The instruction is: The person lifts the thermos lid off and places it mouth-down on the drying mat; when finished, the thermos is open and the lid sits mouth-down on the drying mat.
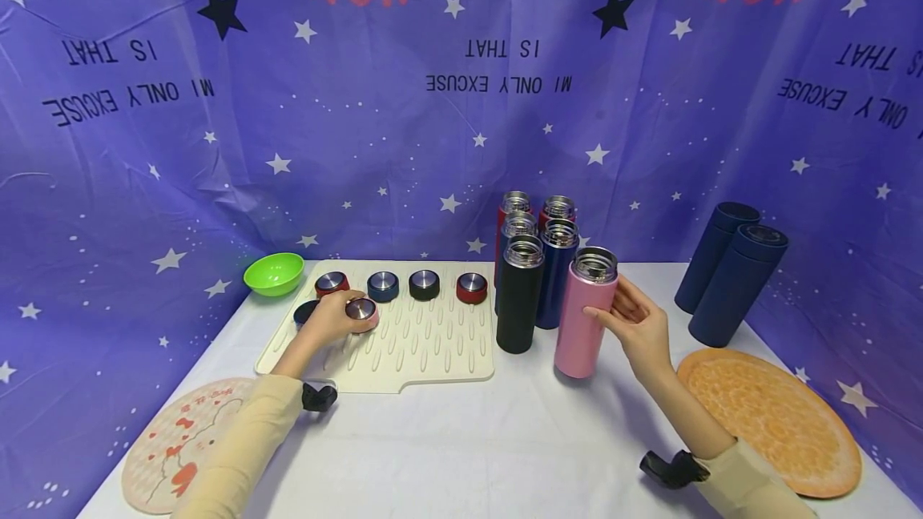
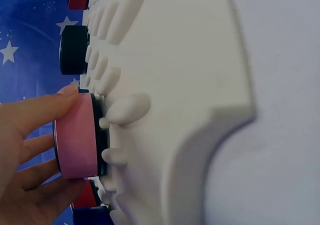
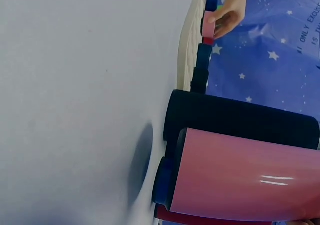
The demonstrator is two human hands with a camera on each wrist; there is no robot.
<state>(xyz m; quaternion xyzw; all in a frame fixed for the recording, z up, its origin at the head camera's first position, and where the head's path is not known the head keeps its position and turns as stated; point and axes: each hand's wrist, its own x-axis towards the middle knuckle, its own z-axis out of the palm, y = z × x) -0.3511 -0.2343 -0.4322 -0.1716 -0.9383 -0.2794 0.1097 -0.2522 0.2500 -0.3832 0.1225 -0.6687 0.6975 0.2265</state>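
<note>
My left hand [image 1: 336, 317] holds a pink bottle lid [image 2: 77, 137] between thumb and fingers, down at the pegs of the cream drying mat [image 1: 425, 343]. Around it on the mat stand a red lid [image 1: 332, 284], a blue lid [image 1: 383, 287], a black lid [image 1: 424, 285] and another red lid [image 1: 472, 288]. A dark blue lid [image 1: 306, 312] is partly hidden behind the left hand. My right hand [image 1: 644, 332] grips a lidless pink thermos bottle [image 1: 582, 319], upright; in the right wrist view its base is off the table, above its shadow.
Just left of the pink bottle stand a black bottle [image 1: 519, 299], a blue bottle [image 1: 557, 279] and other lidless bottles. Two capped navy bottles [image 1: 735, 287] stand at right. A green bowl [image 1: 274, 275], an orange round placemat [image 1: 771, 423] and a pink round placemat [image 1: 173, 447] lie around.
</note>
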